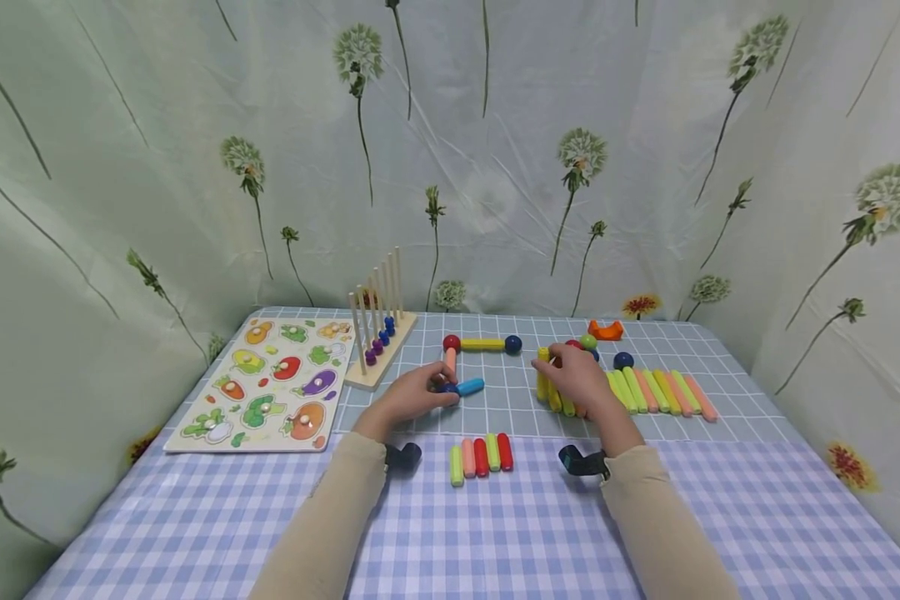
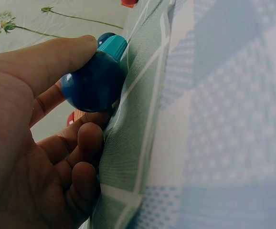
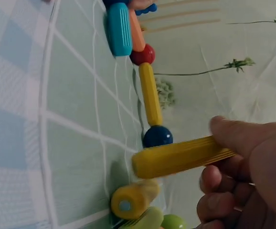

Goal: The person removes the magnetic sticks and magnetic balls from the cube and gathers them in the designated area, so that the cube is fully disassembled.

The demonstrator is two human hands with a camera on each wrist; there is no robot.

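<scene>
My left hand (image 1: 412,393) grips a dark blue ball (image 2: 94,83) low over the grey gridded mat, thumb on one side and fingers on the other. A turquoise stick (image 1: 471,387) extends rightward from that ball. Beyond it, a salmon stick (image 1: 450,358) leads to a red ball (image 1: 452,342), which a yellow stick joins to another dark blue ball (image 1: 513,344). On the right, my right hand (image 1: 581,383) pinches a ribbed yellow stick (image 3: 181,156) by one end, raised above the row. Another yellow stick (image 3: 128,202), with a grey disc in its end, lies below it.
A row of yellow, green and salmon sticks (image 1: 660,392) lies at the right, with loose balls (image 1: 623,360) and an orange curved piece (image 1: 605,331) behind. Several short sticks (image 1: 482,457) lie in front. Leftward are a wooden peg stand (image 1: 371,375) and a vegetable puzzle board (image 1: 225,400).
</scene>
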